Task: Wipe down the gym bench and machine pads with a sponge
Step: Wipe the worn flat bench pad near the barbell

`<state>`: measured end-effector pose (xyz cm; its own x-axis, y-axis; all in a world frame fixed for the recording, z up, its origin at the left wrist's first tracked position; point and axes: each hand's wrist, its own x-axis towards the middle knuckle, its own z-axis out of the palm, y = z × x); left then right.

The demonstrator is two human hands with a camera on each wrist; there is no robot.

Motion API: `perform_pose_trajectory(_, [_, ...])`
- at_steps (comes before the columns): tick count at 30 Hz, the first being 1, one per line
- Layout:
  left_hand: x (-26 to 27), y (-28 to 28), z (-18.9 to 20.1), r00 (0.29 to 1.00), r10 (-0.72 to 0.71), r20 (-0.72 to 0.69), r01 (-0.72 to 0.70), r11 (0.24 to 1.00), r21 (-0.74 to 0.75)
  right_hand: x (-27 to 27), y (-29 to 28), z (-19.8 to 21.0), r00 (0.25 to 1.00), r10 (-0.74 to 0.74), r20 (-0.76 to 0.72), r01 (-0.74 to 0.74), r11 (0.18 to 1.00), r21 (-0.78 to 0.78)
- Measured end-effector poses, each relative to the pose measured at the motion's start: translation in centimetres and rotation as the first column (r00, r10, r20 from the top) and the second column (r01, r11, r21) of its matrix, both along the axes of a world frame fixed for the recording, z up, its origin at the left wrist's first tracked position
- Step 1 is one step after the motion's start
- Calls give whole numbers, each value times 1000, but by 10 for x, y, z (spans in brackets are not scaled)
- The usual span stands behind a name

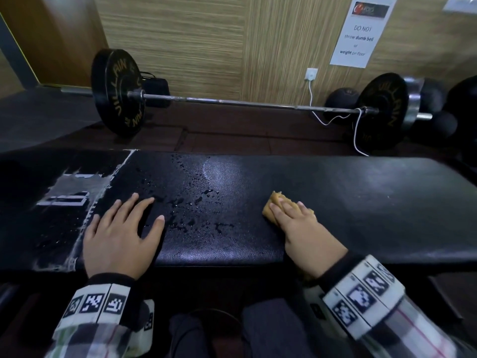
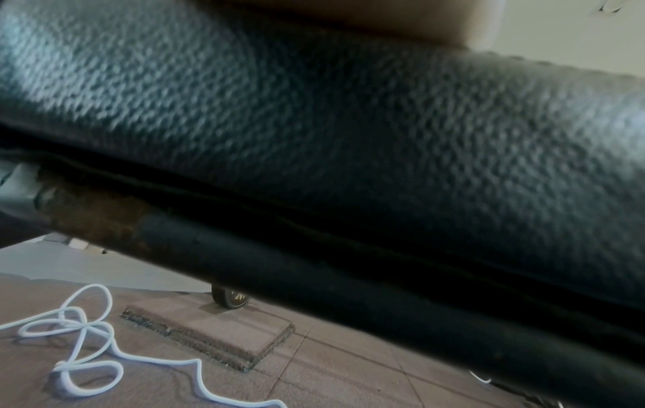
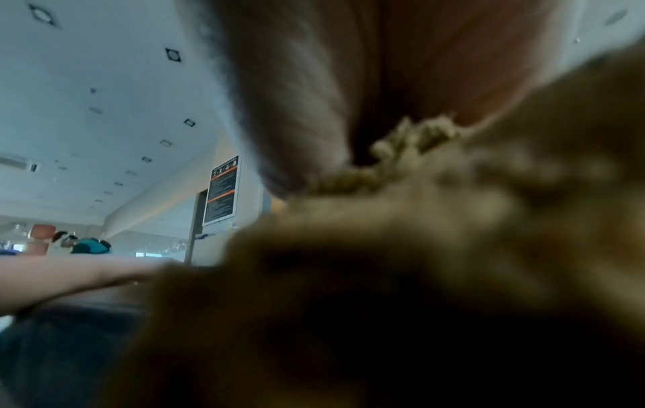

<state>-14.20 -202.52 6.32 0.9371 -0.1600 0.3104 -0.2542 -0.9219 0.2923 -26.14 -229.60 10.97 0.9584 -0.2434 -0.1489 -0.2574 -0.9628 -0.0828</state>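
The black padded bench (image 1: 361, 202) runs across the head view, with water droplets (image 1: 196, 200) scattered over its middle. My left hand (image 1: 129, 218) lies flat on the pad left of the droplets, fingers spread. To the right of the wet patch, my right hand (image 1: 291, 215) presses a tan sponge (image 1: 269, 211) onto the pad with straight fingers laid over it. In the right wrist view the sponge (image 3: 384, 248) fills the frame under my palm (image 3: 331, 82). The left wrist view shows the pad's grained front side (image 2: 349, 124).
A barbell (image 1: 232, 102) with black plates lies on the floor beyond the bench, a white cable (image 1: 356, 130) draped over it. The bench's left end has a worn white patch (image 1: 67, 197). Under the bench are a frame tube (image 2: 314, 289) and a coiled white cord (image 2: 87, 345).
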Motion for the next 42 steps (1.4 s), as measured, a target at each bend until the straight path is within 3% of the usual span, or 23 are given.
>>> perform_pose_trajectory(4, [0,1,1,1000,1,-5,-1,1000,-1,6,32,1,995,94,40,-96,994,61])
perform_pose_trajectory(8, [-1,0,2,1000,7,-24,-7,1000,7,-29,40,-18,956,199,214,-220,973,76])
perform_pose_trajectory(13, [-1,-1,2,999,31,-42,-31,999,14,-55,24,-26,945,79,316,-80,997,-8])
perform_pose_trajectory(17, [0,-1,3,999,31,-44,-30,999,25,-22,33,-28,934,-87,347,99,995,-16])
perform_pose_trajectory(20, [0,-1,3,999,34,-43,-33,999,20,10,53,-24,926,-119,357,123,992,12])
perform_pose_trajectory(26, [1,1,0,999,22,-31,-22,1000,8,34,107,-19,936,100,336,-99,995,-21])
perform_pose_trajectory(30, [2,1,-1,1000,16,-19,-16,1000,6,1,104,-35,857,341,387,-342,937,-69])
perform_pose_trajectory(33, [3,1,-1,1000,15,-21,-15,1000,-3,-24,78,-46,802,419,425,-396,906,-146])
perform_pose_trajectory(37, [2,1,-1,999,22,-24,-22,1000,1,-26,51,-48,834,327,444,-300,945,-133])
perform_pose_trajectory(42, [2,1,-2,1000,21,-22,-20,1000,7,17,68,-37,878,137,458,-91,988,-121])
